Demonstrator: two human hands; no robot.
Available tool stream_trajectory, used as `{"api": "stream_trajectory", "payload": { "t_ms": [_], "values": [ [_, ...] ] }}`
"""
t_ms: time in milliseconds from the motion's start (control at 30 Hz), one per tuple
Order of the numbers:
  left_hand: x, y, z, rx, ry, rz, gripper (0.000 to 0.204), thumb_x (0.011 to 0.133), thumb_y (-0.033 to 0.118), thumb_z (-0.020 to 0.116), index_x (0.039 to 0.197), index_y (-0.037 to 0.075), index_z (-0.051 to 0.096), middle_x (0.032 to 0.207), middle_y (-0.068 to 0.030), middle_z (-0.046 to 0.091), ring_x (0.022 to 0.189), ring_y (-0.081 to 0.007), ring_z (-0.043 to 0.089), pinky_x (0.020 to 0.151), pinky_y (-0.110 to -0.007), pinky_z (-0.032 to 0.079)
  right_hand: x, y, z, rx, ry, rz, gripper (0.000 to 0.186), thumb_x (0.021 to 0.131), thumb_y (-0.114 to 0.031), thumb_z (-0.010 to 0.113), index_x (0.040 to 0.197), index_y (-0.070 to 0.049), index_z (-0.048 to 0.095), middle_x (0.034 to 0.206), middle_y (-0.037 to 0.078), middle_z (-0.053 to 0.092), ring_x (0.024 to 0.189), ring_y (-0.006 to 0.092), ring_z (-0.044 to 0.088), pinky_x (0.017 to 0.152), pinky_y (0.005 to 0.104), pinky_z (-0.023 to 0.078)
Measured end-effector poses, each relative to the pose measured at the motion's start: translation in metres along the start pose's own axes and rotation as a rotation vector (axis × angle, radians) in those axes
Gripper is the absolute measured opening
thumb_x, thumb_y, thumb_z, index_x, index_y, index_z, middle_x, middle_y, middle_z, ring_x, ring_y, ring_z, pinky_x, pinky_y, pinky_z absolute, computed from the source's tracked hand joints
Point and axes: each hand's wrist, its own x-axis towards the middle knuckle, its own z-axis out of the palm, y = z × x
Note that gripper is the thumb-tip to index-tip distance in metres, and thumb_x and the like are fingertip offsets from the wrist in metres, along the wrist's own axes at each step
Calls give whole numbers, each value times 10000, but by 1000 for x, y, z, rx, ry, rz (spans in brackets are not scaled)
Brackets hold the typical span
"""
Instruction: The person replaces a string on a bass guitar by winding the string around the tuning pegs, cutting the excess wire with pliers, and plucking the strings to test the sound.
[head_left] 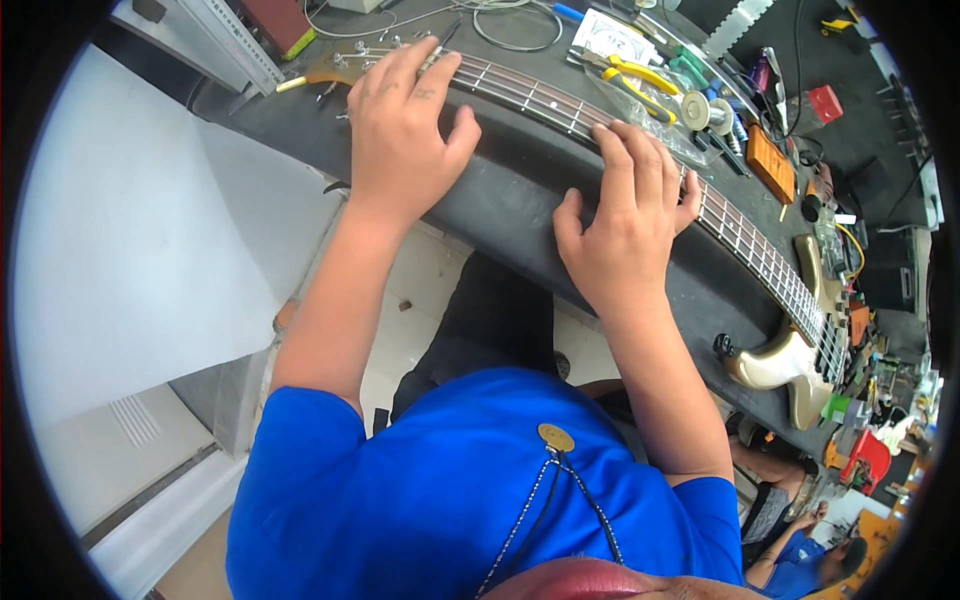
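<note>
A bass guitar (755, 245) with a long dark fretboard and a gold body lies face up across the dark workbench. Its headstock, with metal tuning pegs, is at the far left. My left hand (405, 130) rests over the headstock end of the neck, fingers spread and thumb held apart. Its fingertips touch the strings there, and the hand partly hides the pegs. Farther right, my right hand (630, 205) lies across the middle of the neck. Its fingers are stretched over the strings, and its thumb stands away from the neck. Neither hand shows a held object.
Behind the neck lie yellow-handled pliers (640, 85), a solder spool (706, 112), a wooden block (770, 165) and a coiled wire (515, 25). A metal ruler-like bar (235, 45) stands at the far left. At lower right sits another person (795, 550) in blue.
</note>
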Motion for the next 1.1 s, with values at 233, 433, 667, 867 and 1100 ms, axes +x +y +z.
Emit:
{"api": "stream_trajectory", "payload": {
  "t_ms": [233,433,667,867,1100],
  "values": [
    [12,8,0,67,-89,79,568,869,156,728,1433,89,713,1504,-140,677,1431,-360,590,1215,-488,411,-3,7,-9,120,-2,-75,706,770,-130,738,1455,-10,618,1580,196,554,1512,417,474,1246,644,305],
    [8,-4,3,116,-176,124,589,903,127,688,1491,91,668,1571,-129,631,1473,-368,557,1248,-513,380,-9,8,3,118,80,-34,623,811,-268,733,1361,19,676,1492,206,606,1439,406,519,1243,659,254],
    [8,-2,-4,83,-110,98,545,934,122,696,1473,54,647,1551,-185,614,1430,-409,560,1225,-540,386,-17,18,-15,314,272,-177,355,691,-179,761,1025,-74,699,1272,115,656,1252,327,594,1133,605,364],
    [0,-9,-34,46,-65,-284,277,999,192,724,1186,-7,680,1169,-196,704,1101,-379,688,970,-471,544,-13,29,-17,475,225,-286,281,657,-77,765,899,-85,622,971,95,659,943,309,655,868,458,503],
    [-5,-26,-59,275,-280,-351,240,1008,228,741,1099,7,725,1057,-166,744,960,-377,727,844,-488,572,-13,19,-10,587,121,-265,236,711,36,714,900,-71,622,875,80,642,778,293,642,713,407,521]
  ]
}}
